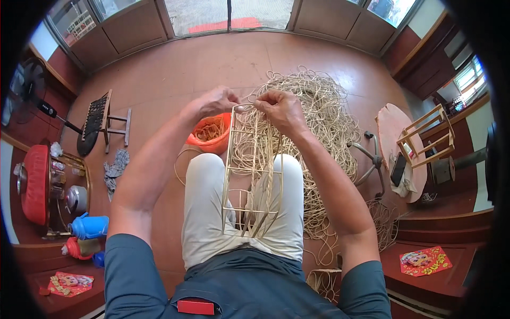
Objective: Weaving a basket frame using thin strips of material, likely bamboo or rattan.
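A long wire frame (228, 181) with crossbars lies lengthwise over my lap, between the knees of my pale trousers. Its far end is up at my hands. My left hand (219, 102) is closed in a pinch at the far left corner, with a thin pale cord (247, 99) at its fingertips. My right hand (284, 111) pinches the same cord just to the right, its fingers close to those of the left. A twisted length of cord (270, 183) runs along the frame's right half. The exact grip of the fingertips is partly hidden.
A big tangled heap of pale cord (324, 122) covers the floor ahead and right. An orange-lined bucket (217, 139) stands beyond my left knee. To the left are a small chair (101, 123) and a blue flask (89, 226); rightward, a chair base (376, 158) and a wooden stool (425, 138).
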Tool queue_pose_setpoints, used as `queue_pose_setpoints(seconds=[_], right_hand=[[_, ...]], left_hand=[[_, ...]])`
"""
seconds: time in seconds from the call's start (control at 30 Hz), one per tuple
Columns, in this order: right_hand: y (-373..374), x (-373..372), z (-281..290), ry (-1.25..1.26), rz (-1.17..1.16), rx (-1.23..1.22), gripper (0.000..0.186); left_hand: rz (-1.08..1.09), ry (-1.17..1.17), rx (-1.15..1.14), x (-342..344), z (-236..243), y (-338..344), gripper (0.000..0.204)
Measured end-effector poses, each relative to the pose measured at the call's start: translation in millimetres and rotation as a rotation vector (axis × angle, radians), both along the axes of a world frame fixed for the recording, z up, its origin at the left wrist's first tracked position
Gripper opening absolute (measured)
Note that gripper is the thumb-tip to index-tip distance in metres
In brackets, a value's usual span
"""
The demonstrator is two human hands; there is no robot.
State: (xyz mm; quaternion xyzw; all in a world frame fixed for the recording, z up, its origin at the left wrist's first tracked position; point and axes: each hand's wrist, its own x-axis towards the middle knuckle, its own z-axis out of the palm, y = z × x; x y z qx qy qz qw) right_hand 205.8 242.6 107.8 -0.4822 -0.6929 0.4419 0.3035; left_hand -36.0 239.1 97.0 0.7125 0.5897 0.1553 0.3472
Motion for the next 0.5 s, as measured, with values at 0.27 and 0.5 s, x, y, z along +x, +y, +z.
queue_pose_setpoints(seconds=[0.27,0.5], right_hand=[[15,4,-3,-0.031,0.088,-0.059,0.026],[28,4,-9,0.030,0.176,-0.179,0.021]], left_hand=[[0.300,-0.005,0.552,46,35,-68,0.021],[0.144,0.373,0.429,77,37,-70,0.022]])
